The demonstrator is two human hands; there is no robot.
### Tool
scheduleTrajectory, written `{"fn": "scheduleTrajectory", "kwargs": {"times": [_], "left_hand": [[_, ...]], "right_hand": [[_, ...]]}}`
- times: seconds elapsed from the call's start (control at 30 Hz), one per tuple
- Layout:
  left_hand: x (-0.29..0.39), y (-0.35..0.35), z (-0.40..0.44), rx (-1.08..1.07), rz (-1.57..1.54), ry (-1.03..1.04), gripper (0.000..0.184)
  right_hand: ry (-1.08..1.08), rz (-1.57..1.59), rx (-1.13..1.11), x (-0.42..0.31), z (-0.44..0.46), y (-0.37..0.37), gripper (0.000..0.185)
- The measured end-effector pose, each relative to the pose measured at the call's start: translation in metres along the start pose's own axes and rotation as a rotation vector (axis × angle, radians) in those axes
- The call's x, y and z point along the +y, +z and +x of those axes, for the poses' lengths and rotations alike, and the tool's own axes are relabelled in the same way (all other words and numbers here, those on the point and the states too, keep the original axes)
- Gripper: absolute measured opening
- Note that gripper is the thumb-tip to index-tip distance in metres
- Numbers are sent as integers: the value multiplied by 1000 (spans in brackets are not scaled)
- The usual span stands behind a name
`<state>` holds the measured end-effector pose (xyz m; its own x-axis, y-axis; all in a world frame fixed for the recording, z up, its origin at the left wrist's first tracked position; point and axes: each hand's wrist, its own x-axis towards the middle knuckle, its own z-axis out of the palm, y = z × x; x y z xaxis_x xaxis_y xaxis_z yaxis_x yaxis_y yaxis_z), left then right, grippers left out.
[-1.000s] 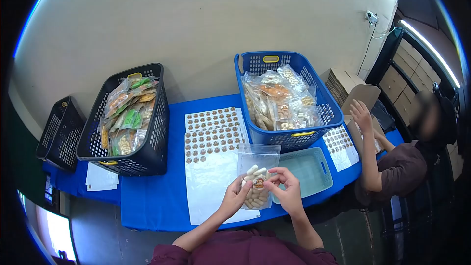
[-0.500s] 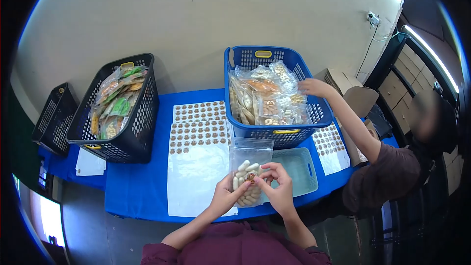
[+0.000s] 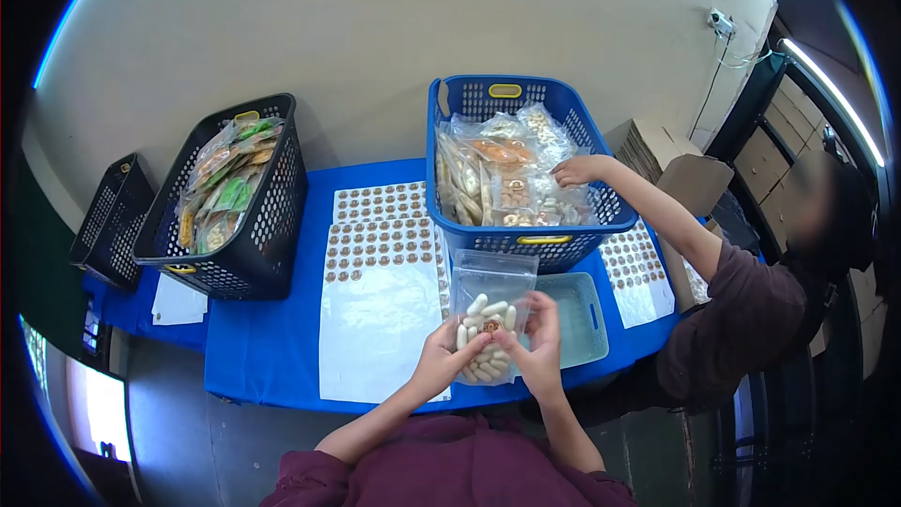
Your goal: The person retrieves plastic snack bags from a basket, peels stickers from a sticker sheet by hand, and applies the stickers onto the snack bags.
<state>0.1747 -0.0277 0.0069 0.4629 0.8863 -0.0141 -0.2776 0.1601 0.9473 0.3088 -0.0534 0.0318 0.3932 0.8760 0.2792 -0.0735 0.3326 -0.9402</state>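
Observation:
A clear zip bag [image 3: 484, 357] of white, capsule-shaped pieces is upright between my two hands, over the table's front edge. My left hand [image 3: 445, 355] grips its left side, thumb on the front. Gripping the right side is my right hand [image 3: 535, 343], its thumb beside the left one. Between the thumb tips a round brown sticker [image 3: 491, 326] shows on the bag's front, partly covered. Left of the bag lie white sheets [image 3: 375, 319] with rows of round brown stickers. Behind the bag stands a blue basket [image 3: 526, 246] full of filled clear bags.
A pale green tray [image 3: 587, 319] is right of my hands. A co-worker's hand [image 3: 580, 171] reaches into the blue basket from the right. Black baskets [image 3: 253, 258] stand at the left, one full of bags. Another sticker sheet [image 3: 648, 305] and cardboard boxes [image 3: 694, 178] are at the right.
The co-worker's hand has moved left from the cardboard box into the blue basket. My thumbs have come together over the sticker, and my right fingers have moved round the bag's side. The view has shifted.

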Motion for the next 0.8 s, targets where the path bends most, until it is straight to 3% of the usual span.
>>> {"fn": "scheduleTrajectory", "kwargs": {"times": [0.1,0.2,0.3,0.53,0.63,0.8], "left_hand": [[-10,6,4,-76,48,38,44],[-7,11,0,-94,138,-17,49],[-18,10,2,-93,247,58,49],[-20,6,6,-67,-49,-5,39],[-11,10,15,-18,-77,-32,46],[-12,13,26,11,-16,47,41]], "right_hand": [[278,115,-213,16,-1,-21,22],[296,186,-187,21,-2,-28,15],[331,251,-149,31,-5,-28,13],[354,291,-168,39,-7,-24,18],[271,209,-244,30,-8,-21,25],[228,178,-232,25,-4,-20,29]]}}
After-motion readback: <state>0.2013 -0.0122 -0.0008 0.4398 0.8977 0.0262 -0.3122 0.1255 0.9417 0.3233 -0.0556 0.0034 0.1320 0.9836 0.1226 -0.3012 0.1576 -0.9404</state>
